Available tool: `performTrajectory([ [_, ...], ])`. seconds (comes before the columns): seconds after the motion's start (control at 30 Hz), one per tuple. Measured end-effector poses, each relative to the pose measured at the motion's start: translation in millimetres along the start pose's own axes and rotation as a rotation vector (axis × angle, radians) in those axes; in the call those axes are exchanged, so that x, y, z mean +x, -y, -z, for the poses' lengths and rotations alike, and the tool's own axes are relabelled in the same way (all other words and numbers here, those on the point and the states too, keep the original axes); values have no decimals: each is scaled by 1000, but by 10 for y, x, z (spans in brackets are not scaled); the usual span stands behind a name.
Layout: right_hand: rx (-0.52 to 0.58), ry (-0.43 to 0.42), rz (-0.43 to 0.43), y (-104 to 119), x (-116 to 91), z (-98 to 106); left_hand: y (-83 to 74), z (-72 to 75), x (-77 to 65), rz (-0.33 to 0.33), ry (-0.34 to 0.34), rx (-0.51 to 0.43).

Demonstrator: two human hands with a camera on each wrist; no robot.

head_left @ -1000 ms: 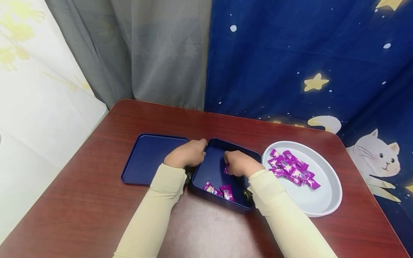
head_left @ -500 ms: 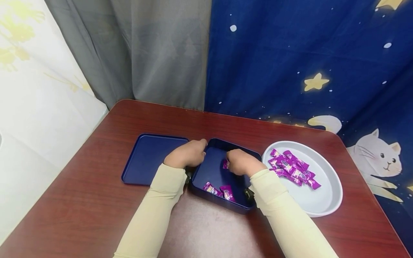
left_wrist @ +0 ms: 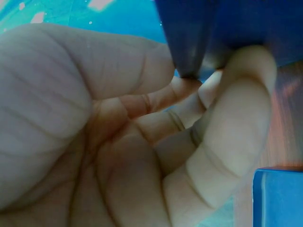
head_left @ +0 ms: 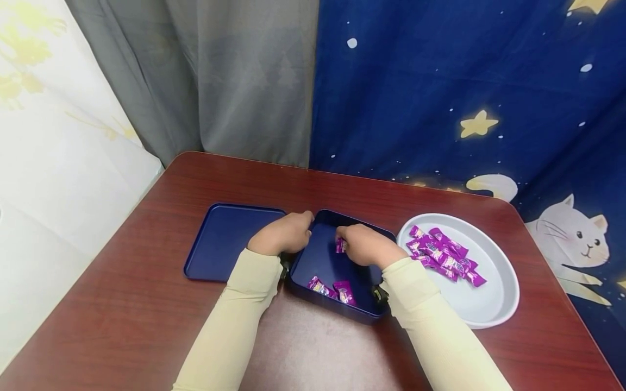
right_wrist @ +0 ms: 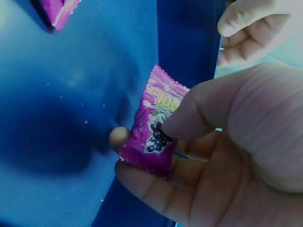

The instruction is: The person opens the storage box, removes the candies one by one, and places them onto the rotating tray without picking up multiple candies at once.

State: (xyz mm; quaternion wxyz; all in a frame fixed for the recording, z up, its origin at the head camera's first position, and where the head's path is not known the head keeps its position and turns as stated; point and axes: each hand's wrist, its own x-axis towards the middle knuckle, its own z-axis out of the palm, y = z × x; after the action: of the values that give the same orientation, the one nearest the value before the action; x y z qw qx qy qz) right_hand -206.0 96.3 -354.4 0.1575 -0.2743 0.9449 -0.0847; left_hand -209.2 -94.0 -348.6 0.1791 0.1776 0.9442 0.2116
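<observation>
My right hand (head_left: 364, 247) is inside the dark blue box (head_left: 337, 308). Thumb and fingers pinch a purple wrapped candy (right_wrist: 150, 127), printed with dark grapes, just above the box's floor. On the opposite side, my left hand (head_left: 283, 232) grips the box's left wall; its thumb and curled fingers touch the wall in the left wrist view. Two more purple candies, a left one (head_left: 321, 286) and a right one (head_left: 345, 292), lie inside along the box's near wall. Part of the far right corner of the box is hidden behind my right hand.
To the right stands a white oval tray (head_left: 496, 293) with a heap of purple candies (head_left: 440, 255). A flat blue lid (head_left: 225, 239) lies left of the box, partly behind my left hand. Curtains hang behind the brown table (head_left: 146, 304).
My right hand has shifted slightly inside the box, first right and then back left, with the candy in its fingers. The left hand stays on the box wall.
</observation>
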Motion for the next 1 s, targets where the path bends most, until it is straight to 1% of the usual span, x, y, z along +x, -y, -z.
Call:
performTrajectory([
  [0.1, 13, -24, 5, 3, -20, 13, -3, 1, -4, -1, 0, -1],
  [0.47, 92, -114, 93, -18, -72, 14, -4, 5, 7, -2, 2, 3],
  [0.57, 84, -139, 107, -11, -74, 35, 1, 4, 10, -2, -4, 5],
  [0.7, 52, -192, 139, 17, -98, 84, 0, -1, 5, 4, -11, 3],
  [0.83, 53, -247, 162, 60, -169, 165, -7, 0, -4, 11, -8, 3],
  [1.0, 59, -284, 181, 56, -268, 254, -12, 4, -5, 9, -7, 9],
])
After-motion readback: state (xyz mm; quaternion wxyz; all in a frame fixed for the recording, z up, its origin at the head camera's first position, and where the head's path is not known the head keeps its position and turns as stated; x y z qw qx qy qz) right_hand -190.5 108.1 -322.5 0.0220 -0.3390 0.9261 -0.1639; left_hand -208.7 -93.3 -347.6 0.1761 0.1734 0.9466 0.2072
